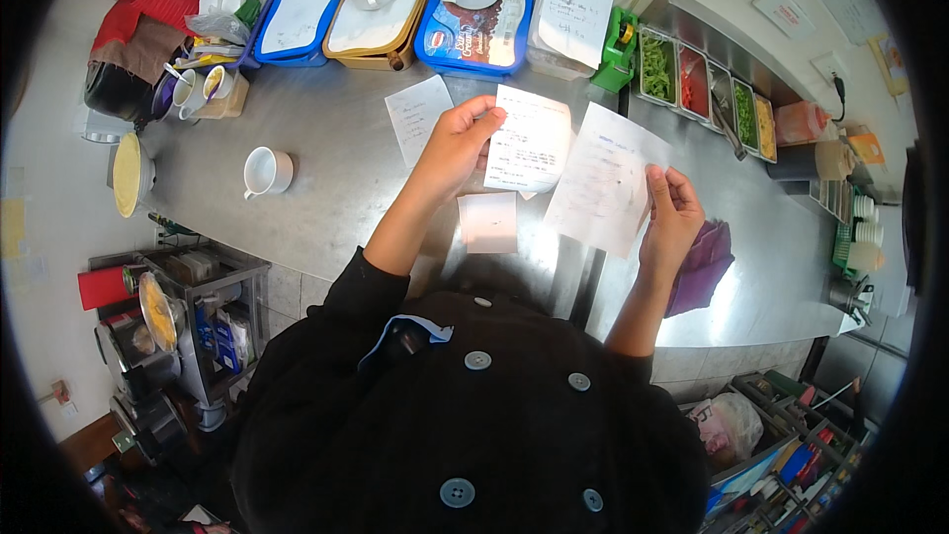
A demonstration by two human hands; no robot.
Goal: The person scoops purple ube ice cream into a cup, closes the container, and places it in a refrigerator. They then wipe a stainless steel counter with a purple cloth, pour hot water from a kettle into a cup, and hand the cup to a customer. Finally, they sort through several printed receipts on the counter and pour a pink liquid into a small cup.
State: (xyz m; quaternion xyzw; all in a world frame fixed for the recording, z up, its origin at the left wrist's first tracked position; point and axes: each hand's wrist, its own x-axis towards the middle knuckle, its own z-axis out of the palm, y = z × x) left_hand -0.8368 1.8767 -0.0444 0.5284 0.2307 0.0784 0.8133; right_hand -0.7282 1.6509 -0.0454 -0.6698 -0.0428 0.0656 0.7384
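Observation:
Between thumb and fingers, my left hand [461, 135] holds a printed paper slip [528, 141] by its left edge. A larger handwritten paper sheet [604, 178] is gripped at its right edge by my right hand [673, 211]; its left side is close to the printed slip. Below the slip, a small square paper [489, 224] lies on the steel counter near its front edge. Another handwritten sheet [417, 119] lies beyond my left hand. A folded purple cloth [700, 267] rests on the counter beside my right wrist.
A white cup [268, 172] stands on the counter at left. Lidded tubs [474, 37] line the back, two bearing used cups. At right are a green tape dispenser [617, 52] and metal trays of chopped vegetables [657, 67]. A shelf unit [222, 274] stands below left.

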